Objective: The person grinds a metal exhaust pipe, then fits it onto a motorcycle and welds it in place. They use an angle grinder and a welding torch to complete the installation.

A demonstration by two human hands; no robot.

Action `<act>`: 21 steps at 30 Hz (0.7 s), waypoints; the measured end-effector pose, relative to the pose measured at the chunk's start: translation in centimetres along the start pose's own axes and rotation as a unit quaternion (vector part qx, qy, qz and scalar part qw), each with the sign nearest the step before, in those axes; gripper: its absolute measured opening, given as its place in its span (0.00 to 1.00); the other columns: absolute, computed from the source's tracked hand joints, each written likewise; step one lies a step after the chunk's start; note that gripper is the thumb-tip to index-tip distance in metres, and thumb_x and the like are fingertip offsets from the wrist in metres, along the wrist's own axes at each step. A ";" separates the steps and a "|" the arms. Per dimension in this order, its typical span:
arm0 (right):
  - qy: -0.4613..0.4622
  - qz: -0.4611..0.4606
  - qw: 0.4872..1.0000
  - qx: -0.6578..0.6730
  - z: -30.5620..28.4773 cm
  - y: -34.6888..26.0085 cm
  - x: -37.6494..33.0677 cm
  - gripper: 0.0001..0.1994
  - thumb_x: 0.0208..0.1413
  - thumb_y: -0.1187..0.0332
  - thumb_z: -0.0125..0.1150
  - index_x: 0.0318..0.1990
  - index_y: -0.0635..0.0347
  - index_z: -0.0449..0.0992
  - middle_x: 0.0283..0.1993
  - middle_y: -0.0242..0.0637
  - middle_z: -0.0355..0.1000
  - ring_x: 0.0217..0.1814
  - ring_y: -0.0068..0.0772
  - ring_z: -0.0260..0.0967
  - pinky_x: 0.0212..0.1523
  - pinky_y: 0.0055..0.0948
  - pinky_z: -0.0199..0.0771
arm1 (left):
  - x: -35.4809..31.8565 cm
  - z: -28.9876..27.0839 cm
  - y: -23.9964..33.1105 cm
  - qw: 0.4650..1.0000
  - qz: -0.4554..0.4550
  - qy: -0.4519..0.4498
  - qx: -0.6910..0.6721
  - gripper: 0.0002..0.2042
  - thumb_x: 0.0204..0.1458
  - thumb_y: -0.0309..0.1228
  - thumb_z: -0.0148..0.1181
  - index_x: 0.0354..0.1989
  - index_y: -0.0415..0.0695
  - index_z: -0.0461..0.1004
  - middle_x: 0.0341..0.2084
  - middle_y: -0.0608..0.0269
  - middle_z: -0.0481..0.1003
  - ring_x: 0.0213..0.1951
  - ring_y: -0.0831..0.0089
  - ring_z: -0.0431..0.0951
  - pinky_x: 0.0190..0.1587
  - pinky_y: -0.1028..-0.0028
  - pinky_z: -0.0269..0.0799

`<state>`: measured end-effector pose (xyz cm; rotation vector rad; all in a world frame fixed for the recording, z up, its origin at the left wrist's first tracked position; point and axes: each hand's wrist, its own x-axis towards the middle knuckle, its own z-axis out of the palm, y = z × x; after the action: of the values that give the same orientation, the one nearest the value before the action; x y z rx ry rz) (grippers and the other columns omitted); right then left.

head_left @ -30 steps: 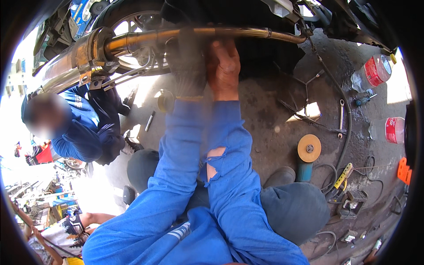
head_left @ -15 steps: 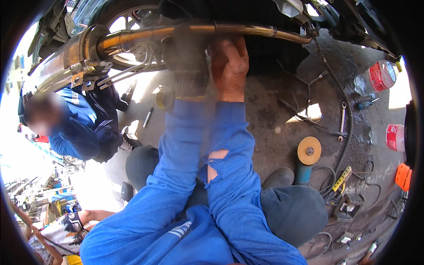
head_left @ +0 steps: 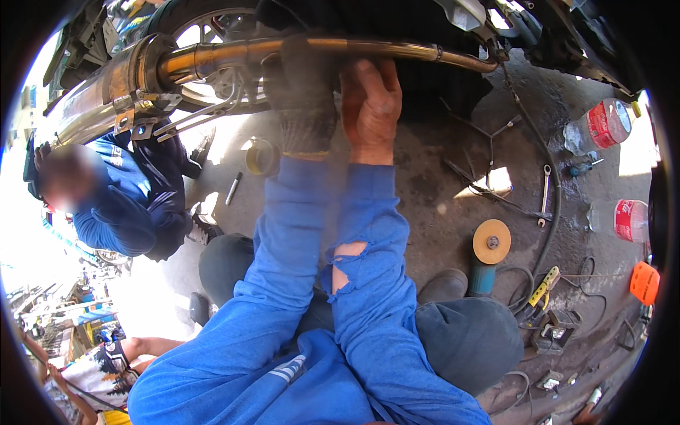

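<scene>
Rightward goes our right hand (head_left: 372,106), leaving a small gap to our left hand (head_left: 303,103). Both are up at the pipe (head_left: 389,49), which runs across above us from the muffler (head_left: 92,103) on the left to a bend (head_left: 490,62) on the right. Right is bare, fingers curled at the pipe's underside, about half closed; whether they grip anything, we can't tell. Left is gloved and blurred against the pipe, so we can't call its hold either.

Progress, then: pipe and muffler look joined. We judge the open work sits around the pipe's middle, though any fixing there is hidden behind our hands. That bracket (head_left: 126,117) shows a hole with no bolt we can make out.

Around us, the grinder (head_left: 484,275) stands just beyond our right knee (head_left: 471,340), the wrench (head_left: 545,195) past it, a cable (head_left: 557,198) looping by, a bottle (head_left: 605,126) towards the floor's (head_left: 425,191) right edge. And a co-worker (head_left: 134,198) crouches close to the muffler's outer end, crowding our left side.
</scene>
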<state>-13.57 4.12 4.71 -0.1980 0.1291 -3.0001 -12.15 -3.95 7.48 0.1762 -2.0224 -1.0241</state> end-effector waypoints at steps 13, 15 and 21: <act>0.014 -0.010 1.000 0.010 0.3 0.1 0.3 0.23 0.55 0.77 0.67 0.59 0.62 0.70 0.52 0.33 0.75 0.56 0.28 0.71 0.62 0.31 0.68 | -0.2 0.5 2.7 0.921 -0.173 0.045 -0.346 0.16 0.65 0.41 0.56 0.52 0.42 0.67 0.46 0.53 0.75 0.44 0.59 0.82 0.43 0.62 0.83; 0.013 -0.012 1.000 0.011 0.2 0.1 0.3 0.23 0.55 0.77 0.67 0.59 0.62 0.70 0.52 0.33 0.75 0.55 0.28 0.71 0.62 0.31 0.68 | 0.2 0.4 2.1 0.982 -0.087 0.013 -0.166 0.16 0.66 0.41 0.55 0.52 0.42 0.67 0.45 0.53 0.75 0.44 0.59 0.82 0.43 0.61 0.83; 0.012 -0.018 1.000 -0.004 0.2 0.2 0.3 0.21 0.56 0.76 0.68 0.57 0.61 0.71 0.52 0.33 0.75 0.56 0.29 0.71 0.62 0.32 0.68 | -0.1 -0.5 0.7 0.963 0.131 0.027 0.236 0.21 0.55 0.33 0.68 0.54 0.40 0.69 0.42 0.51 0.75 0.42 0.57 0.81 0.43 0.62 0.80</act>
<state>-13.81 3.91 4.95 -0.1664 0.1407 -3.0382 -11.56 -3.74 8.06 0.1773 -2.1417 -0.3593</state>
